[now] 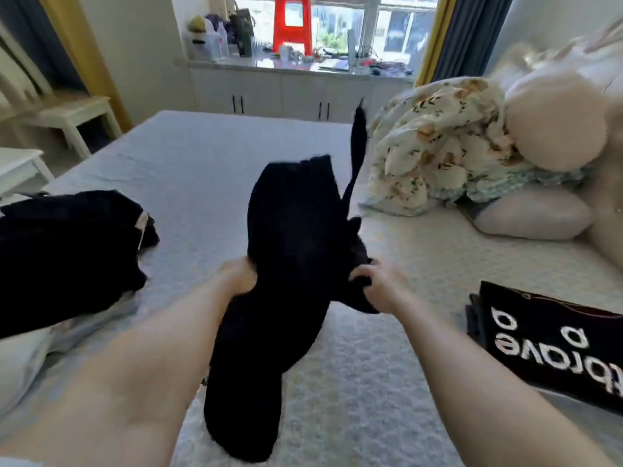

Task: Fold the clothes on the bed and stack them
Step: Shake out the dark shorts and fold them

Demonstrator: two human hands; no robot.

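A black garment [290, 251] hangs in the air above the middle of the bed [202, 170], bunched, with a thin strap flung up toward the back. My left hand [237, 276] grips its left edge and my right hand [369, 281] grips its right edge, fingers curled into the cloth. A heap of unfolded dark clothes [67, 244] lies on the bed at the left. At the right, near the bed's front edge, sits a folded black garment with white letters [546, 342] on top of other folded pieces.
A crumpled floral duvet [435, 146] and pale pillows [536, 214] fill the bed's far right. A white side table [72, 119] stands at the left. Behind the bed is a white cabinet [279, 92] under the window, cluttered with bottles and a red stool [291, 21].
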